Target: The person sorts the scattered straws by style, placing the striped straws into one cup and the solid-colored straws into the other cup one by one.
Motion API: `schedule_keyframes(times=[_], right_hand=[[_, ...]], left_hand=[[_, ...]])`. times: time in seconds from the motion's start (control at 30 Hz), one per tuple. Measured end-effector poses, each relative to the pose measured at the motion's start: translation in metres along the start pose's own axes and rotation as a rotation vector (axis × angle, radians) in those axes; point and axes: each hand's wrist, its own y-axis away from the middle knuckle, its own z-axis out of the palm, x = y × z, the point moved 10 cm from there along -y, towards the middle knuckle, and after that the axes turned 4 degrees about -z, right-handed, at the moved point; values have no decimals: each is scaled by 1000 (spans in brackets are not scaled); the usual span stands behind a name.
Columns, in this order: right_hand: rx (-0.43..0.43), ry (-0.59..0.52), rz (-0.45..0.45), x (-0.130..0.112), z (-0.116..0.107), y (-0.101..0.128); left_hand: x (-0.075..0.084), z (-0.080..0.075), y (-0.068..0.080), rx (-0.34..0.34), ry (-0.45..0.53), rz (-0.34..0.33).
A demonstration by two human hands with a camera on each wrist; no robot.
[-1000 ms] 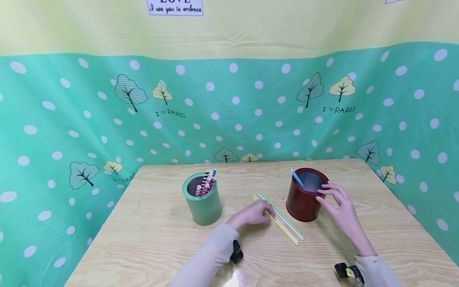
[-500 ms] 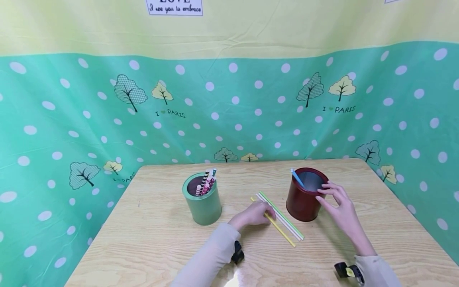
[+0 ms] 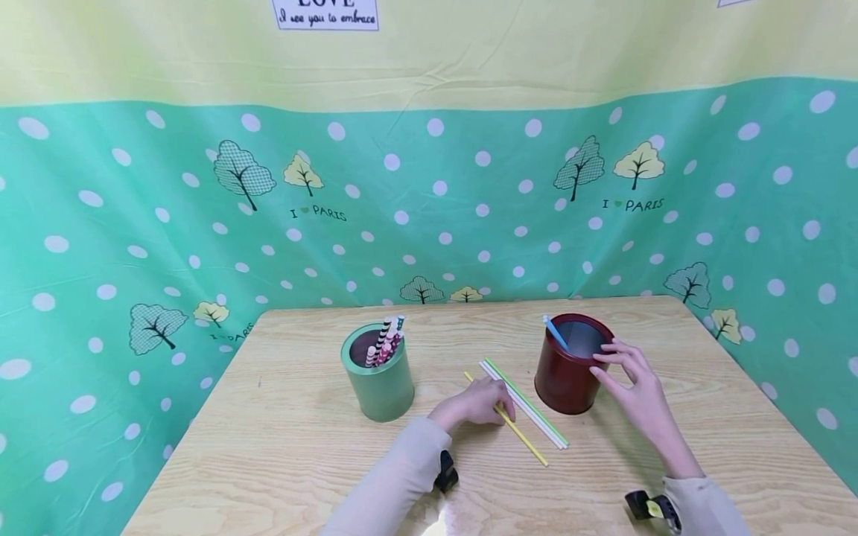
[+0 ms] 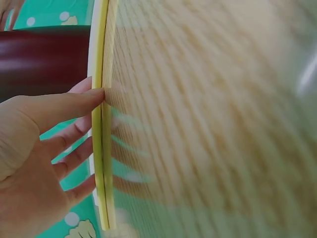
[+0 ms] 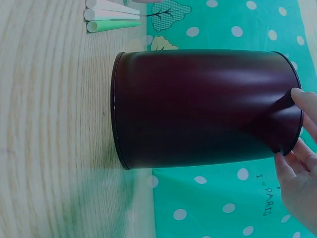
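On the pale wooden table [image 3: 281, 447], the left hand [image 3: 472, 406] pinched a thin yellow plastic straw [image 3: 519, 433] between thumb and curled fingers, just beside the white and green straws [image 3: 529, 409] lying apart from it. The right hand [image 3: 637, 394] rested straight, relaxed fingers on the rim of the dark red cylindrical tin [image 3: 570, 368], where a blue straw [image 3: 555, 333] leaned. To lift cleanly, the pinch should probably stay mid-length, clear of its neighbours, with the tin steadied.

wooden table [image 3: 288, 454], 2 cups [image 3: 379, 383] (green, maroon), 3 straws [image 3: 529, 417]
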Motion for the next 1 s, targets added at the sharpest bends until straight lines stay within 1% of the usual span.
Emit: schedule_keyframes(times=[0.27,0.3,0.33,0.43,0.47,0.5,0.53,0.67,0.7,0.73,0.83,0.9,1.0], right_hand=[[1,1,-14,-2,0,0],[-7,-44,-21,-8,-1,-1],[-10,-39,-23,-9,-1,0],[-13,-31,-26,-10,-1,0],[-21,-77,-37,-17,-2,0],[-21,-75,-35,-17,-2,0],[-12,-32,-27,-11,-1,0],[-13,-55,-19,-14,-2,0],[-15,-23,2,-18,-3,-1],[-23,-44,1,-33,-5,-1],[-40,-56,13,-76,-13,-3],[-37,-74,24,-102,-18,-5],[-38,-58,38,-104,-19,-5]], left_hand=[[2,5,1,-37,-13,-4],[2,5,2,-40,-15,-9],[2,5,2,-42,-11,-12],[3,5,3,-38,-25,-14],[3,4,3,-36,-30,-13],[4,4,3,-33,-34,-11],[4,4,3,-32,-35,-9],[6,4,2,-24,-30,9],[7,4,3,-22,-32,15],[7,3,3,-20,-36,22],[9,3,3,-8,-56,38],[9,3,3,1,-66,39],[8,3,3,16,-53,41]])
